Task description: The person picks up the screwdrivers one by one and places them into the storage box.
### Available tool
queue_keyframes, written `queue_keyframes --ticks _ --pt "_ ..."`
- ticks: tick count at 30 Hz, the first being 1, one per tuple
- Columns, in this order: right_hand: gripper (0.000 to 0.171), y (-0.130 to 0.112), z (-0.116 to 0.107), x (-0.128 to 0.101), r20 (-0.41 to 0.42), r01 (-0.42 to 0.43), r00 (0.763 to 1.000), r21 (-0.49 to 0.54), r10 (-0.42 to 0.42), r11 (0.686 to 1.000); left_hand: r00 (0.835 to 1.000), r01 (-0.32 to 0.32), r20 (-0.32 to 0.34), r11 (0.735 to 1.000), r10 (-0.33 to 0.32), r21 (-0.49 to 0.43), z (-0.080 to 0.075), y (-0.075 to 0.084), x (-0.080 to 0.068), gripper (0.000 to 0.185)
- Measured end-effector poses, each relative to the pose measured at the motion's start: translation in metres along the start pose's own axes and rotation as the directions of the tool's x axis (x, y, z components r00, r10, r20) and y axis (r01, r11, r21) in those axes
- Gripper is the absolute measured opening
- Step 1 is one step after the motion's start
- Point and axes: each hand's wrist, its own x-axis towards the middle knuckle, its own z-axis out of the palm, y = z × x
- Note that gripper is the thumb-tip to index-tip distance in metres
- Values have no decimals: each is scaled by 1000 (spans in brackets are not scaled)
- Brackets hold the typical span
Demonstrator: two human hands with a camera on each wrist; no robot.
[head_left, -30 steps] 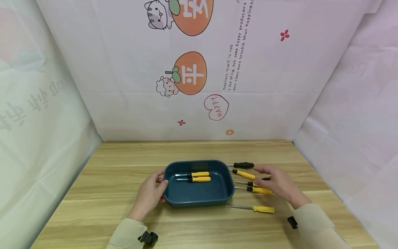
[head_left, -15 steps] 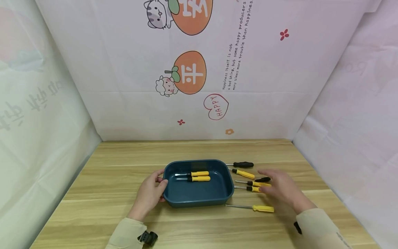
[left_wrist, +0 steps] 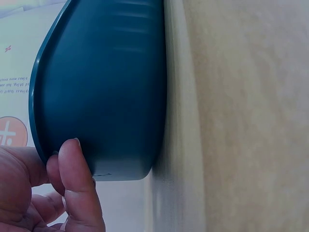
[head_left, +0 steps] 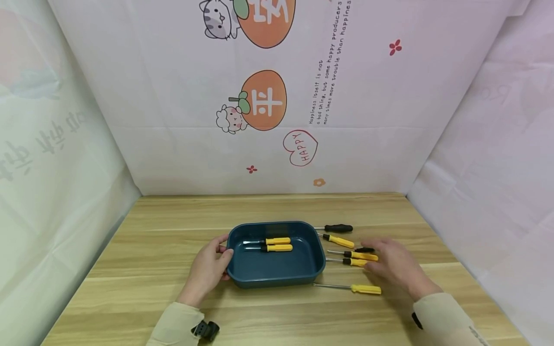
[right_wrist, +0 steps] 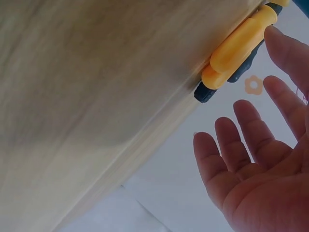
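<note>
The left hand grips the tray, the right hand spread beside a likely light, stiff screwdriver best held by its handle.

Left forearm, in a loose cream fabric sleeve, extends forward from the lower edge; compact black wrist device at its cuff. Bare left hand: thumb set opposite bent fingers in a pinch; digits overlap, so exact curl uncertain. Right forearm, in a matching cream fabric sleeve, angles inward. Bare right hand: back uppermost, fingers spread, slightly bent.
</note>
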Motion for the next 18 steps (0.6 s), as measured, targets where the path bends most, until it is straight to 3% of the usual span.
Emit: queue_keyframes --ticks 9,18 --pt "41 -2 -1 -1 52 -39 998 24 38 999 1000 1 -4 1000 -1 0 0 -1 1 46" --pt "33 -1 1 -2 98 -71 993 44 66 997 1000 8 4 1000 -8 10 0 -1 1 47"
